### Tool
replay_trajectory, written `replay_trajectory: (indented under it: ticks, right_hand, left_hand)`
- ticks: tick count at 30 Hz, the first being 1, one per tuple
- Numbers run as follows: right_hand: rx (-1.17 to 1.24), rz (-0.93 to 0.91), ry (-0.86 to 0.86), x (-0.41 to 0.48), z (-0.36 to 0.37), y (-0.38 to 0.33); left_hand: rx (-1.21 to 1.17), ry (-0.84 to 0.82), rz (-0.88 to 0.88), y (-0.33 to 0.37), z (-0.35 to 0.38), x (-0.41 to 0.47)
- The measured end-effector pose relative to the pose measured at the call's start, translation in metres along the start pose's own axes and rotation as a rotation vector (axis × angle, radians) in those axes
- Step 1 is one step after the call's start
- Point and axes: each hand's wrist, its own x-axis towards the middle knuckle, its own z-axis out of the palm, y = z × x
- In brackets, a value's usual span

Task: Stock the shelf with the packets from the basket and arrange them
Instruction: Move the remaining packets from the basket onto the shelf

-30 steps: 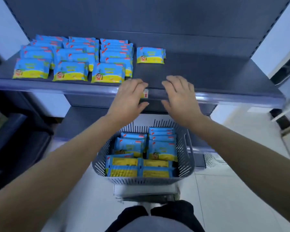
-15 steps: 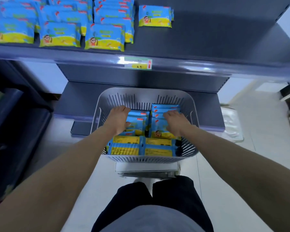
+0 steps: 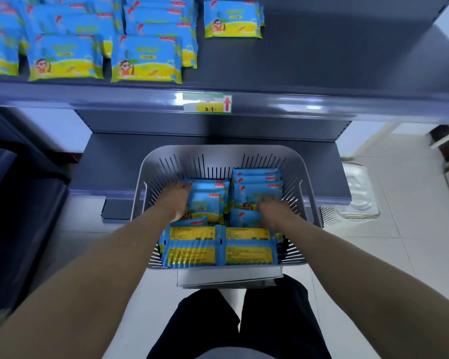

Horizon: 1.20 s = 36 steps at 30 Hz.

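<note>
A grey slotted basket [image 3: 218,151] stands in front of me below the shelf, holding several blue and yellow packets. My left hand [image 3: 175,200] grips the left side of the left stack of packets [image 3: 209,200]. My right hand [image 3: 275,211] lies over the right stack [image 3: 257,181], fingers curled on its top packet. Two packets with yellow backs [image 3: 192,244] stand along the basket's near wall. On the grey shelf [image 3: 322,60] above, rows of the same packets [image 3: 145,60] fill the left part, and a single packet [image 3: 232,20] lies just right of them.
A price tag [image 3: 208,102] with a red arrow sits on the shelf's front rail. A lower shelf [image 3: 109,161] runs behind the basket. Dark furniture [image 3: 16,203] stands at the left, and a white moulded tray [image 3: 358,193] lies on the tiled floor at the right.
Both hands dropped from the shelf's front edge into the basket and settled on the two packet stacks. My view tilted downward with them.
</note>
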Motion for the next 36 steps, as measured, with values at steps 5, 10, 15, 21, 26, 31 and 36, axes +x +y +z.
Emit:
replay_trajectory:
  ticks: [5,10,15,21,26,31,36]
  right_hand:
    - [0.039,-0.013,-0.063,0.002,-0.007,0.001]
    - [0.142,-0.058,0.013,-0.007,-0.058,0.007]
    - [0.100,-0.128,0.208,-0.043,-0.149,0.010]
    - [0.095,-0.123,0.524,-0.071,-0.269,0.030]
    - [0.094,-0.057,0.614,-0.046,-0.334,0.050]
    - [0.105,-0.096,0.498,0.002,-0.356,0.061]
    - [0.157,-0.171,0.454,0.046,-0.373,0.066]
  left_hand:
    - [-0.043,-0.044,-0.005,0.004,-0.004,0.006]
    - [-0.233,-0.085,0.045,0.015,-0.031,0.001]
    - [-0.243,-0.048,0.104,0.026,-0.084,-0.015]
    - [-0.316,0.111,0.192,0.023,-0.162,-0.040]
    - [-0.407,0.298,0.268,0.025,-0.223,-0.057]
    - [-0.448,0.505,0.229,0.022,-0.280,-0.051]
    - [-0.532,0.524,0.189,0.021,-0.306,-0.019]
